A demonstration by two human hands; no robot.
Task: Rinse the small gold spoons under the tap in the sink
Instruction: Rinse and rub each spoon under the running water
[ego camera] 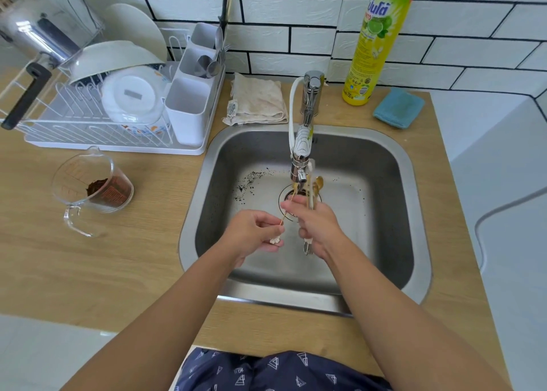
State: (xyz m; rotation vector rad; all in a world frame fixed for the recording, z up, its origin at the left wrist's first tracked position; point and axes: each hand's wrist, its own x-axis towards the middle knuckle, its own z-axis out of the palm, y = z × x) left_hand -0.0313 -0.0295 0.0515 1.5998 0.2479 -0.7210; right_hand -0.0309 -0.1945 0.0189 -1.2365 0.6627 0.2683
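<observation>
Gold-coloured small spoons are held over a stainless-steel sink (393, 165) set into a wooden bench (124, 260). Both forearms reach forward from the near edge and meet above the drain (285, 196). The left hand (254, 232) pinches the thin handle of one gold spoon (288, 204) between thumb and fingertips, its white flower-shaped end just below the fingers, the bowl raised to the tap nozzle (300, 176). The right hand (318, 226) has its grip curled around a bundle of gold spoons (315, 189), bowls up beside the nozzle, handle ends poking out below the palm. Whether water is running cannot be told.

Dark specks lie scattered on the sink floor, left of the drain. On the bench to the left, a glass measuring jug (91, 186) holds a little brown powder. Behind it, a white dish rack (97, 142) carries plates, an upturned bowl (115, 56) and a cutlery caddy (192, 94) with metal utensils in its middle compartment. A folded cloth (257, 100) lies behind the sink, left of the tap base; a yellow-green dish-soap bottle (376, 41) and a blue sponge (398, 108) stand to the right.

Around both hands the basin is open, its walls well apart from them.
</observation>
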